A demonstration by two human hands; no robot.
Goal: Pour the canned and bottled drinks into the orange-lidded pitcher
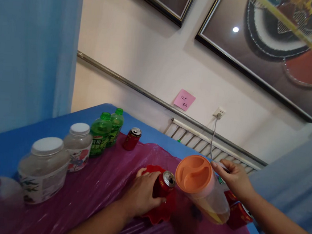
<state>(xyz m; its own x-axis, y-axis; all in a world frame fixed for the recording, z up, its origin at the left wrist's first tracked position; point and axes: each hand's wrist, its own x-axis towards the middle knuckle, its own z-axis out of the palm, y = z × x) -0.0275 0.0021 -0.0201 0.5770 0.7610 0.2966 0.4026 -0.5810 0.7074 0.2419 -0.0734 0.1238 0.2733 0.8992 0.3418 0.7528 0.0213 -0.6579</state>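
Observation:
My left hand (142,190) is wrapped round a red drink can (163,183) with an opened silver top. The can is over a red dish with a wavy rim (168,211), partly hidden by my hand. My right hand (234,178) grips a clear plastic pitcher (208,205) on its far side, where the handle is mostly hidden. The pitcher has an orange lid (194,174) and tilts toward the can, lid close to the can's top. Some yellowish liquid (216,217) lies low in the pitcher.
Purple plastic sheeting (103,185) covers part of the blue table (85,116). At left stand clear jars with white lids (44,171), green bottles (100,134) and another red can (132,139). More red cans (238,215) stand right of the pitcher. A radiator (197,139) is behind.

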